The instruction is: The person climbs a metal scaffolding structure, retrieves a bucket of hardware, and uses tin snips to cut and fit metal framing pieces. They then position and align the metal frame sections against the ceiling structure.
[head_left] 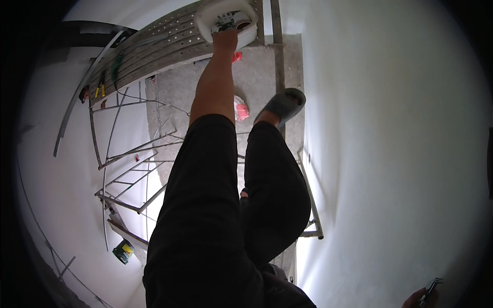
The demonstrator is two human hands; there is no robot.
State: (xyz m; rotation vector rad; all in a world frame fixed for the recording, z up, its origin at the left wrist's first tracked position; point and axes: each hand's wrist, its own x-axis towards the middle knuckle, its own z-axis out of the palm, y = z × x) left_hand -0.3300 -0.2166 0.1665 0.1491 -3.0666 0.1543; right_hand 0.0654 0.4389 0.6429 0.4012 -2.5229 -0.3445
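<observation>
At the top, my left hand (224,36) reaches into a white plastic tub (204,32) that stands on the plank. Its fingers are hidden among a green-and-white patterned thing (226,21) and a pale round container with a brown opening (243,23). Whether it grips anything, I cannot tell. At the lower right, part of my right hand (412,301) shows, closed round a small dark-handled tool with a shiny metal head (430,291); its exact kind is unclear. That hand is close to the white wall (390,154).
The tub's support is a perforated scaffold plank (164,38), with yellow-handled pliers (100,91) at its left end. A long metal strip (77,105) slants past it. Scaffold frames (118,159) stand at left, near a green bucket (123,251). My foot in a grey slipper (283,107) is beside a pole (279,66).
</observation>
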